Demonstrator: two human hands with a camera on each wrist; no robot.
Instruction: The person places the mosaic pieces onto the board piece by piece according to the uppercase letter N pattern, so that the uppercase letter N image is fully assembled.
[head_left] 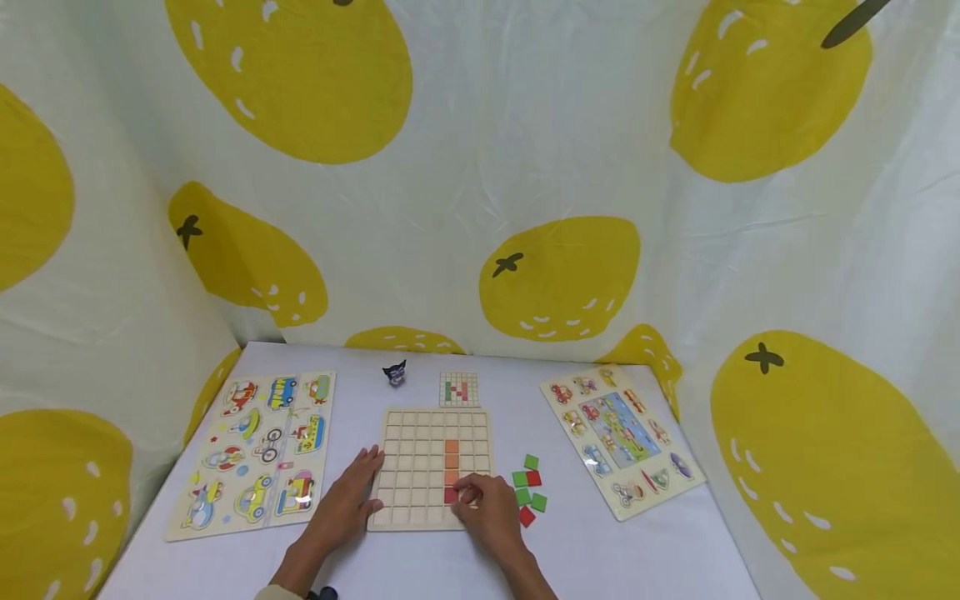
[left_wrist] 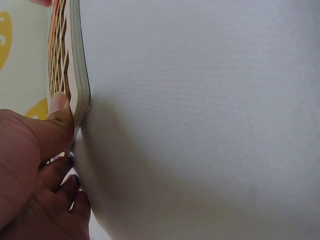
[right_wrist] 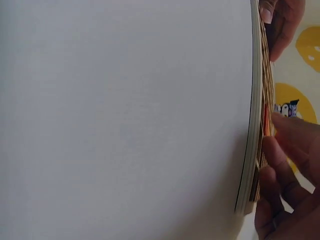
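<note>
A wooden grid board (head_left: 416, 471) with square cells lies on the white table. In one column sit several orange tiles (head_left: 452, 454), with a red tile (head_left: 451, 495) below them. My right hand (head_left: 487, 510) is over the lower right of the board, its thumb and index fingertips bent around the red tile. In the right wrist view a sliver of this red tile (right_wrist: 265, 120) shows by the fingertips. My left hand (head_left: 347, 500) rests at the board's left edge with fingers extended, its thumb (left_wrist: 59, 102) on the border near the front corner.
Several loose green tiles (head_left: 521, 479) and red tiles (head_left: 527, 517) lie right of the board. Behind it are a small pattern card (head_left: 459, 389) and a dark figurine (head_left: 394, 373). Vehicle puzzle boards flank it, one left (head_left: 251, 454), one right (head_left: 622, 442). Fruit-print curtains (head_left: 420, 250) enclose the table.
</note>
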